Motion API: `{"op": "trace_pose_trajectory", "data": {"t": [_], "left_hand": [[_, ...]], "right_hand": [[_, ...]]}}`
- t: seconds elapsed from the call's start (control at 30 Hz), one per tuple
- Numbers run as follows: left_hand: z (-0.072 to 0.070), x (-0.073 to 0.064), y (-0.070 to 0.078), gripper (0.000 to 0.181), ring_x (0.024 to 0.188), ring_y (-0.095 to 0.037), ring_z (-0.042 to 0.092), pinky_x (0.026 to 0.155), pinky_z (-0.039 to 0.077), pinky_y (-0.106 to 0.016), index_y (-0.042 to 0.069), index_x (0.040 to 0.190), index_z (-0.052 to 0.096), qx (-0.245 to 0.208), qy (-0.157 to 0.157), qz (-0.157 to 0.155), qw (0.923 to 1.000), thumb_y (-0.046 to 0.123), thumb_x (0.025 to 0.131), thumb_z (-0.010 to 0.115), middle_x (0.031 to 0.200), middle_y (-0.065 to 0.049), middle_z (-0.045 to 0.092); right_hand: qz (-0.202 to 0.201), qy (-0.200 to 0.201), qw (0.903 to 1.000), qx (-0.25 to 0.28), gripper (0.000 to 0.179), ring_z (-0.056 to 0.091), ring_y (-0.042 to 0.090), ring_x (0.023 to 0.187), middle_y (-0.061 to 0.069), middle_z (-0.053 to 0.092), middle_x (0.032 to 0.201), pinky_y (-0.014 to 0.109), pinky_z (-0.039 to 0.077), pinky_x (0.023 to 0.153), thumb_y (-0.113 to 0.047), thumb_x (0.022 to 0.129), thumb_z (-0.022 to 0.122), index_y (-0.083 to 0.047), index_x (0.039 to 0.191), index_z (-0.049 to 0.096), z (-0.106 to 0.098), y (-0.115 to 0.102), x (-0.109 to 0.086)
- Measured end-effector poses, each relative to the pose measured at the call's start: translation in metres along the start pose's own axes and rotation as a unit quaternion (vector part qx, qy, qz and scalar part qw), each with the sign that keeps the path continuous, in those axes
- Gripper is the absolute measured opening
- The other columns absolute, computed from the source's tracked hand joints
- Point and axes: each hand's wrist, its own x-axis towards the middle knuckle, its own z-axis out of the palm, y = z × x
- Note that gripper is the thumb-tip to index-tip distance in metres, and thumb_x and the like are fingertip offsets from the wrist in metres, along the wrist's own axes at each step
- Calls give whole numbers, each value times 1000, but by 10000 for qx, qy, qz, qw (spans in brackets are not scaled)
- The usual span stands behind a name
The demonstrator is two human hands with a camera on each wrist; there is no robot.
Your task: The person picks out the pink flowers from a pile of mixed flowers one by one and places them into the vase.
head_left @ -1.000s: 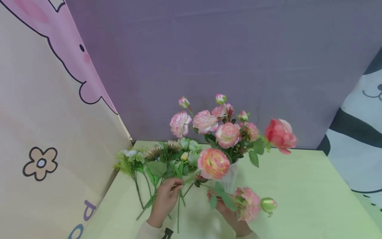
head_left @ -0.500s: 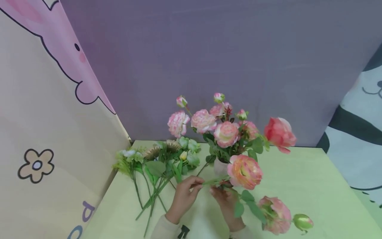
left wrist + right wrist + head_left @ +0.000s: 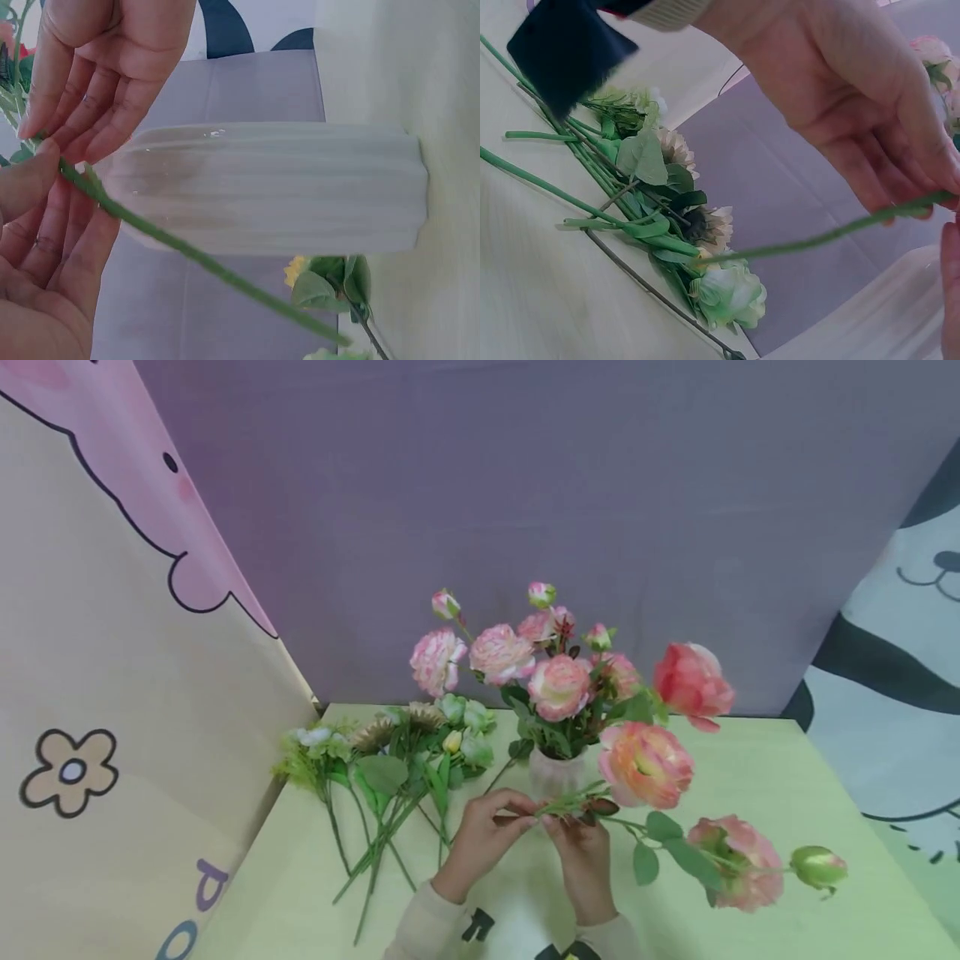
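Both hands are together in front of the vase, on one branching artificial peony stem. Its blooms, an orange-pink peony (image 3: 647, 766) and a pink peony (image 3: 742, 864), and a green bud (image 3: 819, 867) reach out to the right. My left hand (image 3: 487, 839) pinches the stem between thumb and fingers. Right beside it, my right hand (image 3: 585, 864) pinches the stem too. The bare green stem end (image 3: 210, 262) slants down past the ribbed vase (image 3: 277, 191), toward the left. Pink peonies (image 3: 561, 687) and a red bloom (image 3: 693, 685) stand in the vase.
Left of the vase lies a pile of loose stems, with a green leaf (image 3: 384, 774), pale green blooms (image 3: 731, 294) and brownish daisy-like flowers (image 3: 709, 227). A purple backdrop (image 3: 480, 510) rises behind the pale green table (image 3: 787, 785); printed panels flank it.
The peony stem has shifted right, its blooms swinging out past the vase. My left hand has moved right, closer to my right hand, and the vase front is less covered.
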Motion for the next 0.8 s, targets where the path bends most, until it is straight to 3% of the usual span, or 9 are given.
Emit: {"op": "trace_pose_trajectory", "data": {"t": [0.13,0.3,0.53,0.67,0.8], "left_hand": [[5,2,14,12,86,-17,65,73,56,-24,-2,96,67,-160,-168,-334,9992,2,84,68,94,-16,68],[5,3,33,10,86,-18,66,73,56,-23,-4,94,67,12,-224,-146,9996,-1,84,67,91,-17,68],[6,5,33,8,83,-24,67,70,55,-21,-5,91,68,237,-258,-117,9993,-3,83,67,91,-17,69],[3,2,31,9,83,-24,67,69,55,-19,-6,91,68,339,-293,-278,9986,1,85,67,91,-16,69],[-2,3,21,12,84,-23,66,70,55,-21,-6,95,67,445,-196,-355,9982,3,87,65,93,-16,69]], "right_hand": [[-165,425,9979,-452,19,65,5,84,-5,70,88,19,52,77,8,84,63,15,101,58,-1,-3,-2],[-105,778,9960,-433,23,66,5,87,0,71,91,19,51,81,6,82,67,13,103,59,-1,-5,-1],[-428,806,9949,-420,20,65,6,81,0,71,88,19,53,76,6,85,64,15,102,59,-4,-10,4],[-734,647,9951,138,22,66,10,80,5,69,88,25,55,77,8,85,62,18,103,55,-8,-12,6],[-1234,466,9872,896,16,64,12,81,2,65,86,29,55,78,13,86,58,17,101,55,-12,-19,15]]}}
